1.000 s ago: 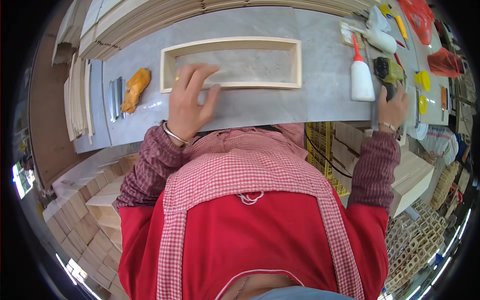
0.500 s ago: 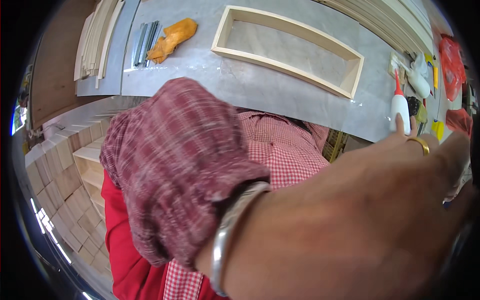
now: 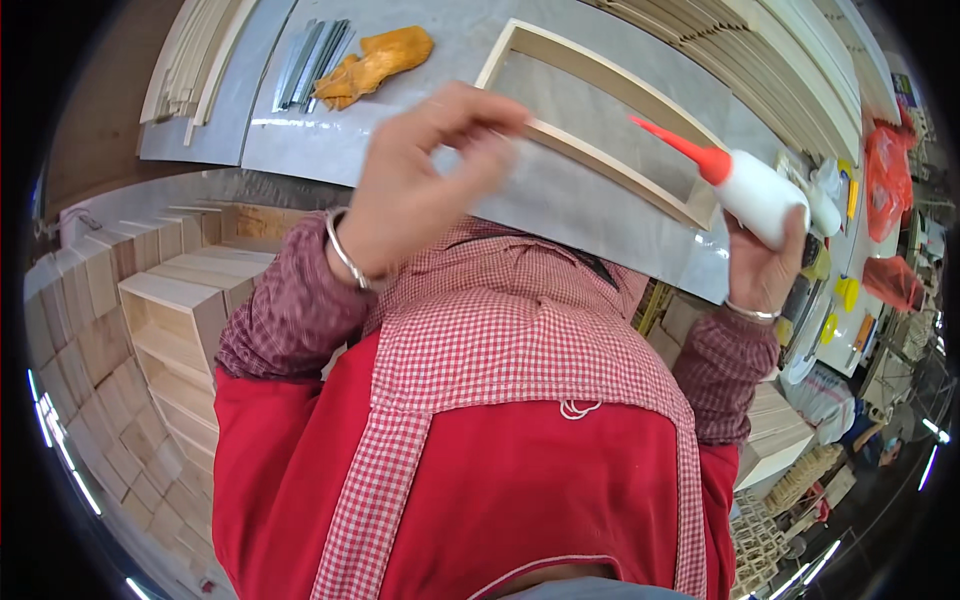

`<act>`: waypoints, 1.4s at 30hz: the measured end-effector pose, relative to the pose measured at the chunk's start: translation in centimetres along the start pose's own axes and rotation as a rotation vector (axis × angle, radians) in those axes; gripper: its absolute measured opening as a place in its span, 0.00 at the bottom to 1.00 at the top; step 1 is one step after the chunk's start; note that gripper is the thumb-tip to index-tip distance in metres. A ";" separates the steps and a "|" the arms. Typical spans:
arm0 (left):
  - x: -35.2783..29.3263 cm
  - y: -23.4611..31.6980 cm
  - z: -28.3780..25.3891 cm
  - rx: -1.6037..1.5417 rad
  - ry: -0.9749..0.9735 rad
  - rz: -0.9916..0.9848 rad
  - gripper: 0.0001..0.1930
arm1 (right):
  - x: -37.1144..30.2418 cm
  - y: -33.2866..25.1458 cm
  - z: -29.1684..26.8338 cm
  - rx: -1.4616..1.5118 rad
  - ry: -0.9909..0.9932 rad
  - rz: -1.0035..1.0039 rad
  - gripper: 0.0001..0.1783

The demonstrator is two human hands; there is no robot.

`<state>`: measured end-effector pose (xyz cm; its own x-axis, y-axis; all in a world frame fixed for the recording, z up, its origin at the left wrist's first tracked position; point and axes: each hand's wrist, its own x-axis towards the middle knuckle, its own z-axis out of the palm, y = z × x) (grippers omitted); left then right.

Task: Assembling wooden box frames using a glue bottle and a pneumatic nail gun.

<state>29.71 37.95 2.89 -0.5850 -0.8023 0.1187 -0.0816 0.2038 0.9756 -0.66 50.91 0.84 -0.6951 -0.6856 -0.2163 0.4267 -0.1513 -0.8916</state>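
Observation:
My right hand [image 3: 768, 255] is wrapped round a white squeeze bottle [image 3: 758, 195]. The bottle is tilted, its long red nozzle [image 3: 680, 146] pointing up and left over the frame. My left hand [image 3: 425, 180] is raised in front of the table's near edge, its thumb and index finger drawn together in a pinch. Its fingertips are a little blurred, and whatever may be between them cannot be made out. Behind both hands, a long rectangular wooden frame [image 3: 590, 155] lies on the grey tabletop [image 3: 600, 225]; the bottle covers part of its right end.
Orange work gloves [image 3: 380, 62] lie beside thin metal strips [image 3: 312, 65]. Wooden slats are stacked at the far left [image 3: 195, 70] and far right [image 3: 770, 60]. Another white bottle [image 3: 824, 212] and red plastic bags [image 3: 887, 180] are at right. Wooden boxes [image 3: 165, 300] stand lower left.
My left arm, stretched across to the right before, has drawn back left. The white bottle, upright near the table's right end before, is now lifted and tilted in my right hand.

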 end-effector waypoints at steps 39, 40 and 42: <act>-1.4 -13.4 -4.7 0.346 0.493 0.055 0.07 | 7.2 4.0 11.8 -0.379 -0.251 -0.193 0.25; -1.5 -13.4 -4.7 0.345 0.494 0.057 0.07 | 7.4 4.0 11.9 -0.379 -0.252 -0.195 0.25; -1.5 -13.4 -4.6 0.351 0.489 0.044 0.07 | 7.7 4.1 11.9 -0.376 -0.231 -0.188 0.25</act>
<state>35.43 33.80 -9.53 -0.1621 -0.9367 0.3102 -0.3753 0.3493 0.8586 2.59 36.54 0.25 -0.5749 -0.8180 0.0187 0.0377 -0.0492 -0.9981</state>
